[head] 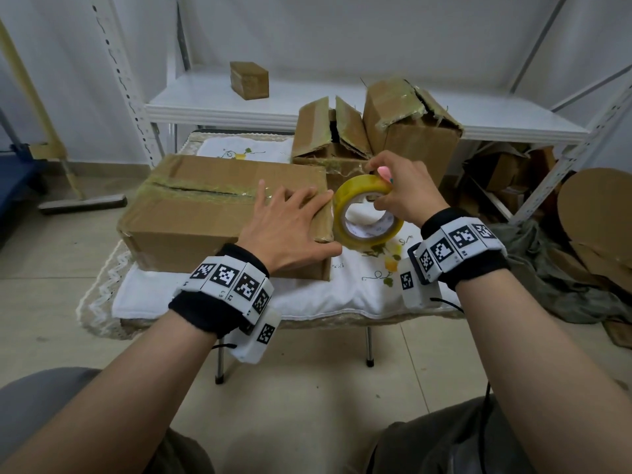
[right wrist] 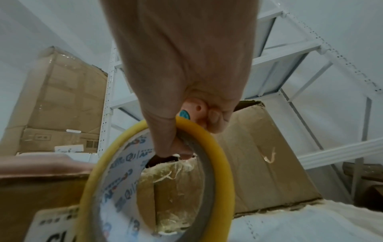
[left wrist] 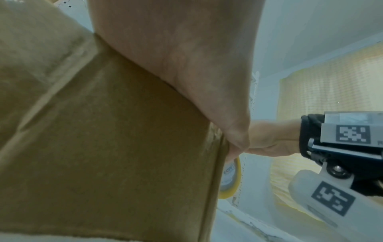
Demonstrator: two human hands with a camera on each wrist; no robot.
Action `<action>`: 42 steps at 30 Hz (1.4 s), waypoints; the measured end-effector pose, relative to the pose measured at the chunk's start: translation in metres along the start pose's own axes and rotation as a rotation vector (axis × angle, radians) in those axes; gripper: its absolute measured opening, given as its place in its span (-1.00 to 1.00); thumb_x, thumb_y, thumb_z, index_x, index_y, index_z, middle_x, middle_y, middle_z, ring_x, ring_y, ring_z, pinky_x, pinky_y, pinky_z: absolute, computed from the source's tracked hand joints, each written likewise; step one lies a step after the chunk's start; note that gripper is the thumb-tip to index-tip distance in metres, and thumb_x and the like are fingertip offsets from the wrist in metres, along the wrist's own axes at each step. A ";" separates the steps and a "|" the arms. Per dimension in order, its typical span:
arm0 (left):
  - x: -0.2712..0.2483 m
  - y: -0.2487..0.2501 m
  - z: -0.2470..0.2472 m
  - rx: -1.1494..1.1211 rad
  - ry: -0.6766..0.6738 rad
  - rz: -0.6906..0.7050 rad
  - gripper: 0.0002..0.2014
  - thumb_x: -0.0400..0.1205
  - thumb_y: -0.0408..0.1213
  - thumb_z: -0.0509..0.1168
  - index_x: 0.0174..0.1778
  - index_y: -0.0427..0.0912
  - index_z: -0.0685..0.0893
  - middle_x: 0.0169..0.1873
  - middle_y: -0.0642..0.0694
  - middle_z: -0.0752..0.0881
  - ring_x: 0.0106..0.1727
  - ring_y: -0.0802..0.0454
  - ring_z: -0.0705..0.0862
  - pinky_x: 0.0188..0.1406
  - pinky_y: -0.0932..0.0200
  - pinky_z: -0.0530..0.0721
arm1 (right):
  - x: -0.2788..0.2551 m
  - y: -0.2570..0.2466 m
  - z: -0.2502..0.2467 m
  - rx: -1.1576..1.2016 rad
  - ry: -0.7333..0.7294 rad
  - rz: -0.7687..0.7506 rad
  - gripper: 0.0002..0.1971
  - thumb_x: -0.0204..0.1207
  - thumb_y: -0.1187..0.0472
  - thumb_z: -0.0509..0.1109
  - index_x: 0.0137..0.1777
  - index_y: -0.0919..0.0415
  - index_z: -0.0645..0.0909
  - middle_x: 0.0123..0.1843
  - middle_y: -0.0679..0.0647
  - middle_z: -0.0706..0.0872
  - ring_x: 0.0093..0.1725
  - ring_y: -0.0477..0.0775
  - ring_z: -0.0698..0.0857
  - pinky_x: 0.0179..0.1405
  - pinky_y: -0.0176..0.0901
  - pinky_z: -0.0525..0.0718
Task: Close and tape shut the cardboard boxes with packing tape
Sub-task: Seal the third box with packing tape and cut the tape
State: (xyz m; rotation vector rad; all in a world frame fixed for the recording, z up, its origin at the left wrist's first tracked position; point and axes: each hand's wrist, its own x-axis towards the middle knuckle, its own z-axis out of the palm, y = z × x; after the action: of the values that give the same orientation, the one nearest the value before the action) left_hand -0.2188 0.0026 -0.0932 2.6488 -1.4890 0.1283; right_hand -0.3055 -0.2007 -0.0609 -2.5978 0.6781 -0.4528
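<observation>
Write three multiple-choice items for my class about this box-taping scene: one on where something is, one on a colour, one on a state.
1. Where does the small brown cardboard box stand?
A. on the white metal shelf
B. on the floor
C. on the large box

2. What colour is the roll of packing tape?
A. blue
B. yellow
C. black

3. What is the left hand doing?
A. gripping scissors
B. hanging idle off the table
C. lying flat, fingers spread, on the large brown cardboard box

Answers:
1 A: the head view shows the small box alone on the shelf behind the table.
2 B: the roll looks yellow in the head and right wrist views.
3 C: the head view shows the palm down on the box top near its right end, while the right hand holds the roll beside it.
</observation>
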 end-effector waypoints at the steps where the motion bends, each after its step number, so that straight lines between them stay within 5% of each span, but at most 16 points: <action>1: 0.000 0.000 0.000 -0.003 0.001 -0.001 0.01 0.32 0.58 -0.21 0.72 0.21 0.08 0.66 0.04 0.27 0.58 -0.21 0.29 0.63 -0.50 -0.12 | 0.000 -0.001 -0.001 -0.004 0.008 -0.007 -0.43 0.41 0.44 0.60 0.37 0.03 0.59 0.39 0.24 0.63 0.39 0.28 0.51 0.06 0.05 0.57; 12: 0.002 -0.003 0.004 -0.008 0.021 0.004 -0.09 0.47 0.55 -0.03 0.72 0.21 0.06 0.68 0.05 0.23 0.62 -0.19 0.26 0.63 -0.49 -0.18 | -0.008 0.000 0.003 -0.154 0.025 -0.008 -0.41 0.41 0.52 0.53 0.40 0.09 0.61 0.34 0.22 0.71 0.31 0.33 0.67 0.19 0.22 0.71; 16: 0.003 -0.002 0.004 -0.023 0.017 -0.001 -0.05 0.40 0.55 -0.10 0.72 0.21 0.06 0.67 0.04 0.24 0.61 -0.19 0.25 0.64 -0.47 -0.18 | -0.011 0.007 -0.010 0.000 -0.085 0.074 -0.37 0.37 0.28 0.69 0.42 0.07 0.53 0.47 0.17 0.60 0.49 0.22 0.52 0.13 -0.10 0.49; 21: 0.003 0.000 0.004 -0.028 0.026 0.000 0.01 0.38 0.58 -0.09 0.73 0.13 0.06 0.67 0.05 0.23 0.59 -0.19 0.26 0.65 -0.46 -0.16 | -0.015 0.002 -0.033 0.221 -0.175 0.152 -0.24 0.37 -0.05 0.69 0.51 0.14 0.47 0.49 0.11 0.45 0.52 0.04 0.46 0.26 -0.13 0.45; 24: 0.002 -0.001 0.005 -0.014 0.028 -0.006 0.04 0.37 0.58 -0.09 0.74 0.07 0.07 0.68 0.05 0.22 0.59 -0.18 0.26 0.65 -0.45 -0.16 | -0.008 -0.008 -0.032 0.321 -0.014 0.108 -0.63 0.68 0.14 0.38 0.26 0.46 0.53 0.17 0.16 0.48 0.07 0.07 0.53 0.01 -0.10 0.52; 27: 0.002 0.000 0.004 -0.012 0.027 -0.009 0.08 0.34 0.61 -0.12 0.73 0.03 0.10 0.68 0.04 0.23 0.59 -0.18 0.27 0.65 -0.46 -0.15 | -0.004 -0.020 -0.026 0.324 -0.030 0.081 -0.80 0.76 0.28 0.12 0.15 0.41 0.51 0.22 0.24 0.54 -0.01 0.10 0.56 -0.01 -0.04 0.54; 31: 0.002 0.000 0.004 -0.012 0.027 -0.011 0.08 0.34 0.61 -0.11 0.73 0.04 0.10 0.66 0.07 0.24 0.58 -0.17 0.28 0.64 -0.47 -0.13 | -0.004 -0.034 -0.017 0.344 -0.145 -0.002 -0.68 0.72 0.44 0.12 0.39 0.30 0.55 0.10 0.19 0.64 -0.14 -0.07 0.66 -0.18 -0.21 0.66; 34: 0.003 0.000 0.005 -0.009 0.036 -0.011 -0.01 0.45 0.55 0.06 0.73 0.06 0.08 0.66 0.07 0.24 0.59 -0.17 0.26 0.64 -0.46 -0.13 | -0.005 -0.045 -0.006 0.468 -0.108 0.001 -0.61 0.72 0.48 0.11 0.47 0.28 0.53 0.08 0.18 0.68 -0.15 0.01 0.73 -0.17 -0.15 0.76; 37: 0.003 -0.001 0.005 0.000 0.033 -0.005 0.02 0.41 0.58 -0.02 0.73 0.07 0.08 0.66 0.06 0.25 0.60 -0.18 0.27 0.64 -0.46 -0.13 | -0.007 -0.054 0.007 0.597 -0.095 0.067 -0.61 0.73 0.47 0.07 0.49 0.27 0.49 -0.06 0.19 0.71 -0.19 0.09 0.76 -0.05 -0.01 0.81; 42: 0.002 -0.010 0.003 -0.009 0.025 -0.018 0.09 0.29 0.61 -0.15 0.72 0.10 0.12 0.66 0.09 0.25 0.61 -0.15 0.27 0.66 -0.43 -0.14 | -0.006 -0.048 0.011 0.431 -0.074 0.068 -0.65 0.71 0.36 0.10 0.38 0.21 0.60 0.15 0.19 0.73 -0.02 0.08 0.69 0.11 0.05 0.68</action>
State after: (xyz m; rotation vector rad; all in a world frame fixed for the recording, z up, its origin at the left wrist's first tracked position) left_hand -0.2096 0.0058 -0.0963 2.6427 -1.4545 0.1531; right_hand -0.2872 -0.1562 -0.0495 -2.1683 0.5695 -0.4260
